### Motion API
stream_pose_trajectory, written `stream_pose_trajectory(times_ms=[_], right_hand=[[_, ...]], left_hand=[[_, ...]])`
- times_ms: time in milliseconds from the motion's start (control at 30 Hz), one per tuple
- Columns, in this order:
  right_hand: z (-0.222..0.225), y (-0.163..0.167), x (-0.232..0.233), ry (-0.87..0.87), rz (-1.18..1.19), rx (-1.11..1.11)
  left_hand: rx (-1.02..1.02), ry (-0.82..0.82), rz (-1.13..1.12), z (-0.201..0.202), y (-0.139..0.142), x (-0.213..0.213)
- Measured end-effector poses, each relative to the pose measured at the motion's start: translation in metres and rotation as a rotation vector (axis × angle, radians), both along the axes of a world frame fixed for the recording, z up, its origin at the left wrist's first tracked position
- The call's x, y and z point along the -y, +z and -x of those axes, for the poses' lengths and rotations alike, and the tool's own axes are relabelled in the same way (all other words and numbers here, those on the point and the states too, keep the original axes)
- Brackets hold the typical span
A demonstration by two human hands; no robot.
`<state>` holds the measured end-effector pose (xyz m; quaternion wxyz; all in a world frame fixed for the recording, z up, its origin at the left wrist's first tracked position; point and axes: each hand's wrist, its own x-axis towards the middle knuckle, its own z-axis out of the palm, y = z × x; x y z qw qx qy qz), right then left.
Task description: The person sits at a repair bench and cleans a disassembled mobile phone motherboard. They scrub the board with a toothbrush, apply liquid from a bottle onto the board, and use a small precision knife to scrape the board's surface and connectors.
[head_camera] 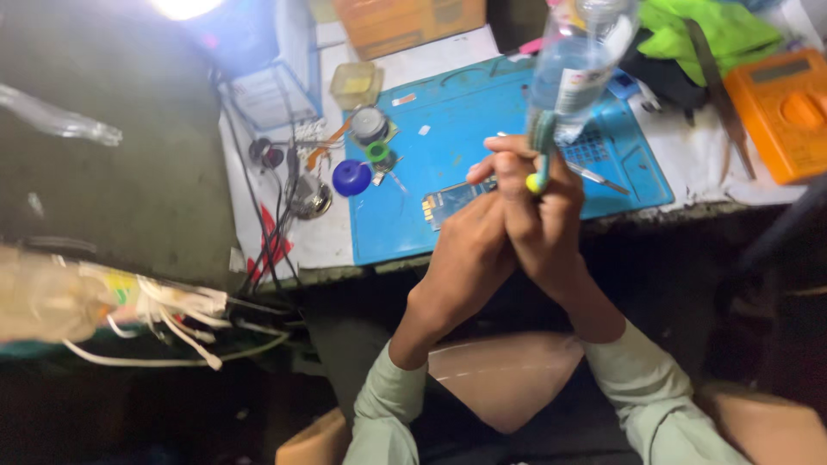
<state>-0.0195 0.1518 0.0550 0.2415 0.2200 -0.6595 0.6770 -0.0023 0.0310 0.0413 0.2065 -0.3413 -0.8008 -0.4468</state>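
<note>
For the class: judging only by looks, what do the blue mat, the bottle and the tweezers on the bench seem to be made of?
Mat: probably silicone or rubber; matte blue, with moulded compartments.
Bottle: likely clear plastic; see-through and glossy, with a paper-like label.
Tweezers: apparently metal; thin, silvery, shiny.

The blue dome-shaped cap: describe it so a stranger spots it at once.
Start at the blue work mat on the white bench. At its left edge, below a round grey tin and a green ring, sits the blue dome-shaped cap. It alone there is solid dark blue.

Blurred clear bottle (575,60), top cut off
</note>
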Motion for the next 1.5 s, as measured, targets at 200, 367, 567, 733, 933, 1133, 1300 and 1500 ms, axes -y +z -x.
stream_pose_trajectory(times_ms=[200, 367, 567, 733, 933, 1133, 1300, 1500], right_hand=[[0.009, -0.01, -0.001, 0.025, 0.086, 0.167], [0.013, -0.011, -0.006, 0.007, 0.051, 0.037], [0.012, -0.006, -0.011, 0.047, 0.056, 0.067], [0.01, -0.007, -0.008, 0.077, 0.048, 0.131], [0.018, -0.016, 0.002, 0.041, 0.038, 0.134], [0.019, -0.033, 0.003, -0.097, 0.015, 0.069], [0.028, -0.034, -0.005, -0.1, -0.079, -0.033], [0.042, -0.036, -0.01, -0.075, -0.103, -0.028]], left_hand=[[0.167, 0.112, -0.007, -0.005, -0.008, -0.011], [0.156, 0.127, 0.05, -0.006, -0.01, -0.013], [0.27, 0.11, -0.03, -0.006, -0.008, -0.021], [0.203, 0.078, -0.061, -0.006, -0.001, -0.021], [0.115, 0.104, -0.062, 0.001, -0.011, -0.013], [-0.027, 0.161, -0.122, 0.01, -0.021, -0.012], [-0.095, 0.282, -0.155, 0.015, -0.022, -0.021], [-0.141, 0.336, -0.117, 0.024, -0.025, -0.024]])
